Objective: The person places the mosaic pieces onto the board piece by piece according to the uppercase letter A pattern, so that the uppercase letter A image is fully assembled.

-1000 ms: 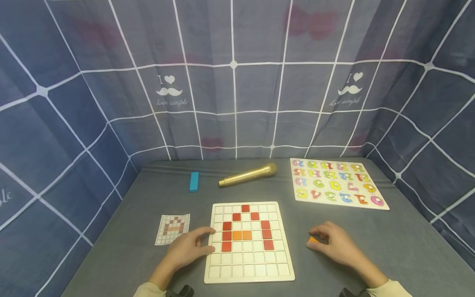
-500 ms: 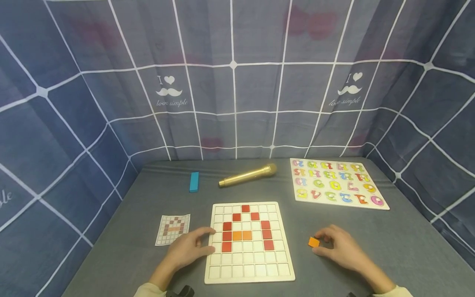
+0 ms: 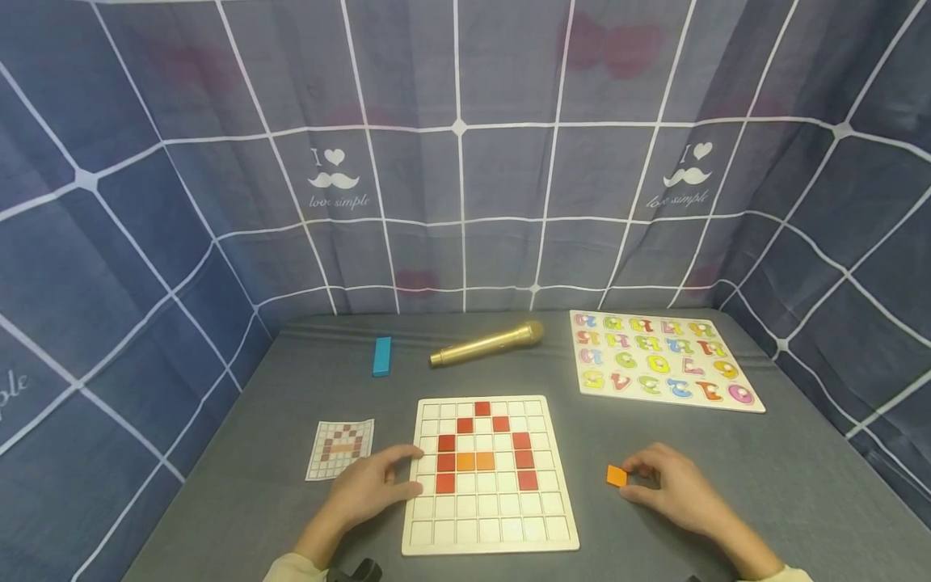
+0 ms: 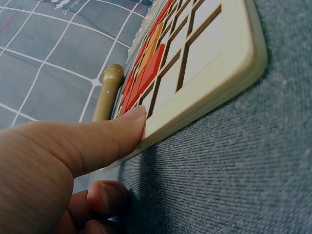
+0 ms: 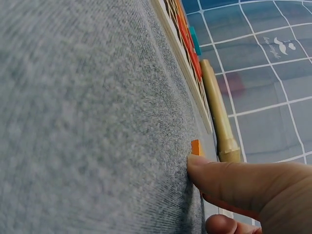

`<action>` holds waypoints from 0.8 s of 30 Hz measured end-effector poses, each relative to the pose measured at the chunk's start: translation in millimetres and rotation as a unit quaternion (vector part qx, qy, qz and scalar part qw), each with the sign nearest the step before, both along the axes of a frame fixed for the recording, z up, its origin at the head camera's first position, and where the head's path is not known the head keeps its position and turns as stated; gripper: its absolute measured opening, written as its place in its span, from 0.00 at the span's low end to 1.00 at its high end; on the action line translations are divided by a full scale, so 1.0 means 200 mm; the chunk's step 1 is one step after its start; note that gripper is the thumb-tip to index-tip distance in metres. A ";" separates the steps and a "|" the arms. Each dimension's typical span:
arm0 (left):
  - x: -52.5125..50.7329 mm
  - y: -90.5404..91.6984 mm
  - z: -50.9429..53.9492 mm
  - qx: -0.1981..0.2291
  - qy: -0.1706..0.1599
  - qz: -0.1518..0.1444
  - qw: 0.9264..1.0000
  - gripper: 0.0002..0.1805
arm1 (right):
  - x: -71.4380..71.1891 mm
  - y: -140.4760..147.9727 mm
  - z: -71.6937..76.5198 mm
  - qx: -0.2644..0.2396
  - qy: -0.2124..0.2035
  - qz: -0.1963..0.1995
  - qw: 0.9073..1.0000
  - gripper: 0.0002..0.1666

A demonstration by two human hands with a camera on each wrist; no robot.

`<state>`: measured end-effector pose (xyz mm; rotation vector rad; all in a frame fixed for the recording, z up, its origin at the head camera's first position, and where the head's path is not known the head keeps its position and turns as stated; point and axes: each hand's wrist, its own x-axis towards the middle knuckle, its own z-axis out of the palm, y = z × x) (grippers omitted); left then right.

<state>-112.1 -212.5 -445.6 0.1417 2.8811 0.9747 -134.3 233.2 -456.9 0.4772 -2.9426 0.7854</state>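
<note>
A white grid board [image 3: 489,546] lies on the grey cloth with several red tiles and two orange tiles in its cells. At its left edge, my left hand [image 3: 366,489] rests with thumb and index fingertip touching the rim, spread apart. The left wrist view shows the thumb [image 4: 112,139] lying on the board's border, with other fingertips lower down by the cloth. To the right of the board, my right hand [image 3: 676,489] pinches a loose orange square tile [image 3: 616,475] between thumb and fingertip. In the right wrist view the orange tile [image 5: 196,146] shows just past the thumb tip.
Left of the board lies a small pattern card [image 3: 339,450]. Behind it are a blue block [image 3: 381,356] and a gold microphone [image 3: 487,343]. A number puzzle board [image 3: 665,360] lies at the back right. Checked curtains [image 3: 509,170] enclose the table.
My right hand has shifted slightly right and toward me, and more of the orange tile's face shows at its fingertips. The left hand and the board stay in place.
</note>
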 end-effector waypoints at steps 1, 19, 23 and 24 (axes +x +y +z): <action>0.00 0.00 0.00 -0.001 0.001 0.000 1.000 0.25 | 0.00 0.00 0.00 -0.002 0.004 0.000 1.000 0.17; 0.00 0.00 0.00 0.003 0.001 -0.003 1.000 0.26 | -0.04 -0.06 0.00 -0.026 0.075 -0.007 0.997 0.14; 0.00 0.00 0.00 0.004 0.002 -0.004 1.000 0.25 | -0.05 -0.08 0.01 -0.024 0.070 -0.004 0.997 0.14; 0.00 0.00 0.00 0.003 0.002 -0.004 1.000 0.25 | -0.06 -0.08 0.02 -0.025 0.069 -0.003 0.997 0.14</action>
